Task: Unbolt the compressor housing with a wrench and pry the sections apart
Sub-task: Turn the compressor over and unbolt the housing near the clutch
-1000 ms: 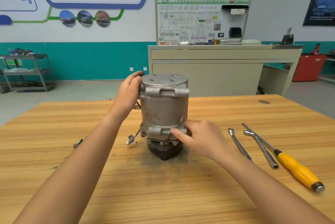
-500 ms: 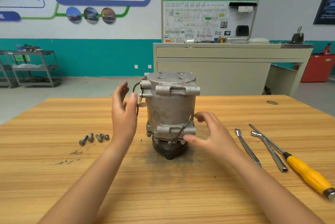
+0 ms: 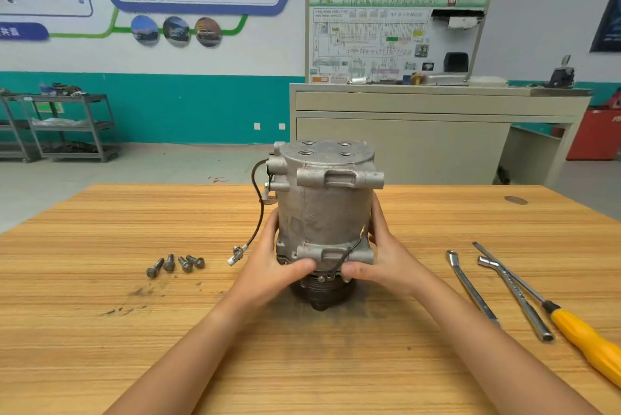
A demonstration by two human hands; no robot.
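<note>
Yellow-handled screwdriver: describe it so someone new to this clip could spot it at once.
On the wooden table, right of the grey compressor standing at its middle, three long tools lie side by side. The screwdriver is the rightmost one. Unlike the two all-metal bars beside it, it has a bright yellow handle.

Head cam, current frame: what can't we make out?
Head view: compressor back side, hidden by its own body.
Head view: fingertips of left hand and right hand, behind the compressor.
Head view: yellow screwdriver handle end, cut off by the right edge.
Head view: bolts thread condition, too small.
</note>
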